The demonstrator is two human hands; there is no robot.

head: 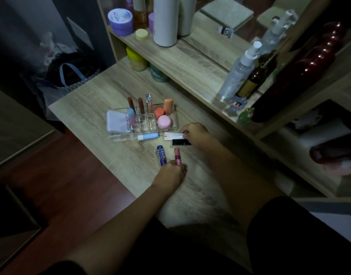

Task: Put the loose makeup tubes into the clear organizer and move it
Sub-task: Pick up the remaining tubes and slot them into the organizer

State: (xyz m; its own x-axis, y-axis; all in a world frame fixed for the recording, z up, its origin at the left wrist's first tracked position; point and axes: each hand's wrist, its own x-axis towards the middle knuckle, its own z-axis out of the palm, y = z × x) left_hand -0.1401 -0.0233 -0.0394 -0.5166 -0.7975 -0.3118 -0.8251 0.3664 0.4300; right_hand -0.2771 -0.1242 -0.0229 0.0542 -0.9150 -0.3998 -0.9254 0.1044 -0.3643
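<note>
Though partly filled, clear organizer (143,124).

A white cylinder (165,20), purple jar (120,21) and spray bottle (237,73) stand on shelves.

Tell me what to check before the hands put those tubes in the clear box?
1. Left hand on the pink tube: ok, fingers at its near end.
2. Right hand on the black tube and white tube: cannot tell if gripped.
3. Blue tube within reach: ok, beside the left hand.
4. Free slots in the clear organizer: ok, front cells look empty.
5. Light blue tube in the organizer: cannot tell, it lies at the front edge.
</note>
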